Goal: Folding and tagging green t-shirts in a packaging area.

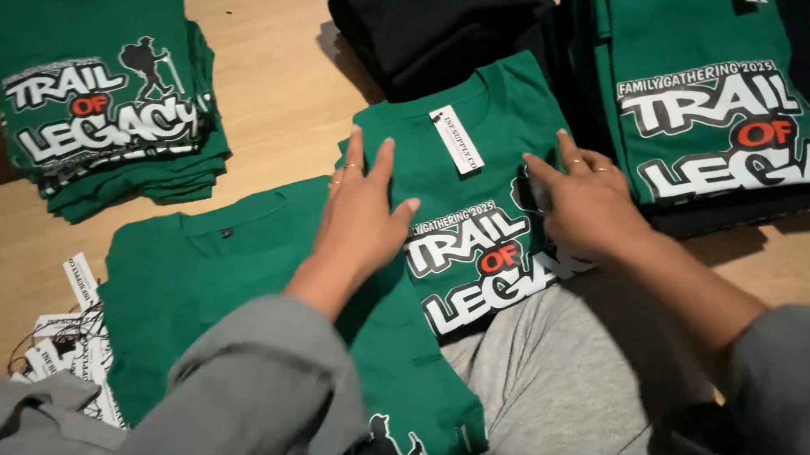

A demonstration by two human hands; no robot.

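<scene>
A folded green printed T-shirt (pixel 481 158) lies in front of me with a white paper tag (pixel 456 139) at its collar. My left hand (pixel 362 212) rests flat on its left part, fingers spread. My right hand (pixel 584 201) presses on its right edge, fingers curled down against the cloth. Under and left of it lies another green T-shirt (pixel 203 273), spread flatter, collar up. My grey sleeves and grey trousers fill the bottom of the view.
A stack of folded green printed shirts (pixel 110 105) sits far left on the wooden floor (pixel 275 76). A second green stack (pixel 702 95) stands at the right, a black pile (pixel 432 28) at the top. Loose white tags (pixel 73 331) lie bottom left.
</scene>
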